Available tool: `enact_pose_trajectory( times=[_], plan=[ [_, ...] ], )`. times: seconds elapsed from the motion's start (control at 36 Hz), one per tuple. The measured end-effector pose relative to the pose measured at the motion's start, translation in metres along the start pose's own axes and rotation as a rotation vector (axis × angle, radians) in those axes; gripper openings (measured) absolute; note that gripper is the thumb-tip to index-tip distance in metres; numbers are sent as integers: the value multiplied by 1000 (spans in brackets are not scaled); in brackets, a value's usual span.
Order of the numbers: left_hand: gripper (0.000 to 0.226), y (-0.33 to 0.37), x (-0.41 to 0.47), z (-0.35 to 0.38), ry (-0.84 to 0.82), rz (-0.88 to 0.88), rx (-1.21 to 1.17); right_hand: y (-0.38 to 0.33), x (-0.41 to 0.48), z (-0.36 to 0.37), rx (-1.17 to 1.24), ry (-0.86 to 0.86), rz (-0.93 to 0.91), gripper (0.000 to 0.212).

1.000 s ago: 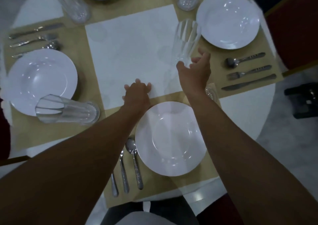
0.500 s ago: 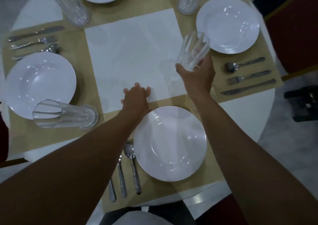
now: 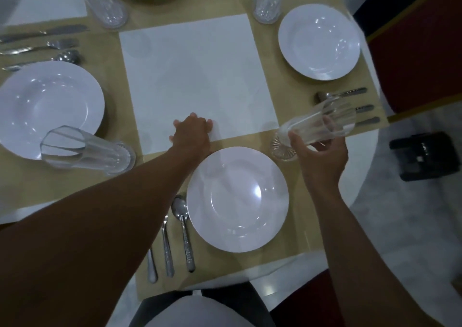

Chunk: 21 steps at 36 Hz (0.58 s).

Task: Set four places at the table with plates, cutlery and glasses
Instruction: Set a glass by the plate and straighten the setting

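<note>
The table (image 3: 200, 76) fills the view, and everything here is placed from the near plate (image 3: 237, 199). The left arm (image 3: 105, 214) reaches across left of that plate, and the left hand (image 3: 192, 133) lies palm down just beyond its far rim, fingertips on the table and grasping nothing. The right arm (image 3: 362, 239) passes right of the plate. The right hand (image 3: 322, 151) is raised beyond and right of it, thumb and curled fingers clasped round a glass (image 3: 315, 124) that lies tilted above the table, its mouth pointing away to the right. A ribbed glass foot (image 3: 282, 149) shows just beyond the plate's right rim. I cannot tell whether it belongs to the held glass. The far-right cutlery (image 3: 362, 106) is partly hidden behind the glass. A spoon (image 3: 183, 226) lies just left of the plate.
</note>
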State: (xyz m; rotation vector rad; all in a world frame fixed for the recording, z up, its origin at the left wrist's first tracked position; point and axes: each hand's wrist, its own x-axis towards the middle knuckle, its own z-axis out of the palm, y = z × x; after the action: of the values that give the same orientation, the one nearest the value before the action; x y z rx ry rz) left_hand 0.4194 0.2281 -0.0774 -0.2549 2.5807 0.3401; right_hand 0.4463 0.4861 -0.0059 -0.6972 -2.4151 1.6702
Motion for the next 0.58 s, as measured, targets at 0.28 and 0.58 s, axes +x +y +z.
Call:
enact_pose_trajectory(
  times=[0.28,0.58],
  plan=[
    [63,2,-4,-3,-11,3,33,6,-8,-6,-21,-52,25,72],
    [69,4,-9,-7,6,5,-3,17,-13,-3,-98,-87,-1,76]
  ],
)
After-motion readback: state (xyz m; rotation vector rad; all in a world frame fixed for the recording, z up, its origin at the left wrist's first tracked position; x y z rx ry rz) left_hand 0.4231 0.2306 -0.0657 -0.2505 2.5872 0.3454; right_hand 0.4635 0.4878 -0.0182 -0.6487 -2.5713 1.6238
